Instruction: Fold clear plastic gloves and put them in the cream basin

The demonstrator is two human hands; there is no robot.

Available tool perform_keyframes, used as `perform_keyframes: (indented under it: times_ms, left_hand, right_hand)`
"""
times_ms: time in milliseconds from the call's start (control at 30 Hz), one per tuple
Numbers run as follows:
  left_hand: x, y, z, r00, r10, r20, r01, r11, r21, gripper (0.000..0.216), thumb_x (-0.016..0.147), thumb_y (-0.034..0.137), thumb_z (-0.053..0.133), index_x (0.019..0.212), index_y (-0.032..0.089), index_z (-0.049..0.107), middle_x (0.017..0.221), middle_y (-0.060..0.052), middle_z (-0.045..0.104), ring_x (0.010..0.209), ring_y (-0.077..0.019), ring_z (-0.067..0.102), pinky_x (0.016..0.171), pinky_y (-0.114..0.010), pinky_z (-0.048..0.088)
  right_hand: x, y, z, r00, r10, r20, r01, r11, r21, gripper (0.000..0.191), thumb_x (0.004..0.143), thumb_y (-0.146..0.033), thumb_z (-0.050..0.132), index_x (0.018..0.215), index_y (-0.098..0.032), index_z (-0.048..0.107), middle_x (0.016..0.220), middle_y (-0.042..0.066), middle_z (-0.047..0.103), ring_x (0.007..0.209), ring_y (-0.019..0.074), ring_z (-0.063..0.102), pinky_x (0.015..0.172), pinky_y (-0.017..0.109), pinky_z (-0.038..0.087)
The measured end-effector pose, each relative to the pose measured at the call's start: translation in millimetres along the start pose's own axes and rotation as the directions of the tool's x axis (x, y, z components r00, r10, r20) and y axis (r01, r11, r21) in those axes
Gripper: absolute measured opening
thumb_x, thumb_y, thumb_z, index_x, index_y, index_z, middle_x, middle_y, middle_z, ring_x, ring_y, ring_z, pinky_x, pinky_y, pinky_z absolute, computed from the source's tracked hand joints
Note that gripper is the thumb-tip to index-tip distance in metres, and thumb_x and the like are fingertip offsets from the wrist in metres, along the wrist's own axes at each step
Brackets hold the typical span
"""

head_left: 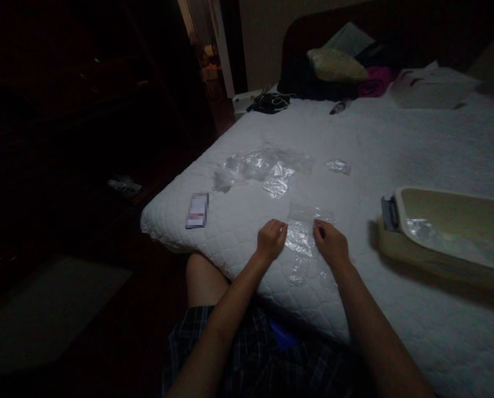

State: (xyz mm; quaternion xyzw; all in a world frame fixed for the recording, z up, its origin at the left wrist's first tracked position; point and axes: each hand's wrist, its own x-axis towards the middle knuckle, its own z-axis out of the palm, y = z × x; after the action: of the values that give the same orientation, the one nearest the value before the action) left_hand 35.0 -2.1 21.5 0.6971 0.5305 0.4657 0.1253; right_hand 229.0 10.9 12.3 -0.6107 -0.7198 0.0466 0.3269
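Observation:
A clear plastic bag (300, 236) lies spread on the white quilted bed, its two handle-like strips pointing toward me. My left hand (272, 239) pinches the bag's left edge between curled fingers. On the opposite edge, my right hand (331, 240) is closed, thumb and fingertips together on the plastic. Just beyond my hands lies a heap of crumpled clear plastic bags (259, 163). A small folded piece of clear plastic (338, 166) rests apart from that heap, to its right.
A beige storage bin (437, 254) with a grey latch stands at right, clear plastic inside. A phone-like flat object (198, 210), its face blurred, lies near the bed's left edge. Pillows (338, 65), a pink cloth (375, 81) and a white bag (433, 87) are at the back.

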Motion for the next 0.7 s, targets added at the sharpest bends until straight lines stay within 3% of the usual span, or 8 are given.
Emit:
perform_keyframes:
  times_ms: [100, 200, 333, 433, 567, 700]
  left_hand:
    - [-6.7, 13.9, -2.7, 0.952, 0.248, 0.18, -0.274, 0.952, 0.139, 0.02, 0.087, 0.025, 0.046, 0.097, 0.016, 0.061, 0.093, -0.008, 0.063, 0.093, -0.0197, 0.056, 0.083, -0.036, 0.045]
    - [-11.0, 23.0, -4.9, 0.9, 0.302, 0.315, -0.384, 0.891, 0.242, 0.026, 0.085, 0.02, 0.047, 0.11, 0.016, 0.056, 0.105, -0.009, 0.061, 0.104, -0.0216, 0.053, 0.092, -0.041, 0.041]
    - [-15.8, 25.0, -11.4, 0.885, 0.269, 0.38, -0.397, 0.864, 0.311, 0.026, 0.087, 0.016, 0.044, 0.11, 0.018, 0.054, 0.1, -0.007, 0.063, 0.104, -0.0203, 0.053, 0.1, -0.045, 0.033]
    - [-20.7, 23.5, -18.3, 0.878, 0.258, 0.403, -0.389, 0.876, 0.287, 0.028, 0.087, 0.015, 0.043, 0.113, 0.017, 0.052, 0.11, -0.009, 0.061, 0.101, -0.0187, 0.054, 0.097, -0.042, 0.037]
    - [-26.7, 23.4, -25.0, 0.862, 0.236, 0.448, -0.391, 0.872, 0.294, 0.041, 0.083, 0.012, 0.047, 0.124, 0.015, 0.045, 0.133, -0.015, 0.046, 0.118, -0.0261, 0.043, 0.095, -0.045, 0.038]
    - [-28.2, 25.1, -28.3, 0.852, 0.225, 0.473, -0.407, 0.852, 0.329, 0.04, 0.083, 0.014, 0.048, 0.123, 0.017, 0.046, 0.128, -0.012, 0.051, 0.129, -0.0293, 0.032, 0.104, -0.055, 0.024]
  right_hand:
    - [1.9, -0.3, 0.0, 0.999, 0.02, -0.025, -0.019, 0.999, 0.032, 0.036, 0.086, -0.034, 0.041, 0.108, -0.016, 0.062, 0.103, 0.01, 0.067, 0.088, 0.0207, 0.064, 0.079, 0.033, 0.049]
    - [3.3, -0.5, 0.0, 0.999, 0.024, -0.031, -0.023, 0.999, 0.04, 0.035, 0.085, -0.032, 0.041, 0.107, -0.016, 0.063, 0.103, 0.01, 0.068, 0.088, 0.0209, 0.064, 0.079, 0.033, 0.049]
    - [2.8, 0.2, 0.1, 0.999, 0.02, -0.032, -0.018, 0.998, 0.055, 0.034, 0.084, -0.03, 0.042, 0.106, -0.015, 0.063, 0.103, 0.01, 0.067, 0.089, 0.0212, 0.064, 0.08, 0.033, 0.049]
    - [2.6, 0.8, -0.2, 0.999, 0.021, -0.039, -0.019, 0.998, 0.067, 0.033, 0.084, -0.03, 0.042, 0.105, -0.017, 0.063, 0.103, 0.01, 0.067, 0.089, 0.0209, 0.064, 0.08, 0.034, 0.049]
    - [2.5, 0.9, -1.3, 0.999, 0.035, -0.036, -0.032, 0.997, 0.073, 0.033, 0.083, -0.03, 0.042, 0.104, -0.017, 0.063, 0.098, 0.009, 0.068, 0.084, 0.0203, 0.064, 0.077, 0.033, 0.049]
    - [2.1, -0.2, -2.1, 0.998, 0.055, -0.037, -0.052, 0.996, 0.079, 0.033, 0.084, -0.031, 0.042, 0.104, -0.017, 0.063, 0.095, 0.008, 0.069, 0.08, 0.0201, 0.064, 0.075, 0.033, 0.049]
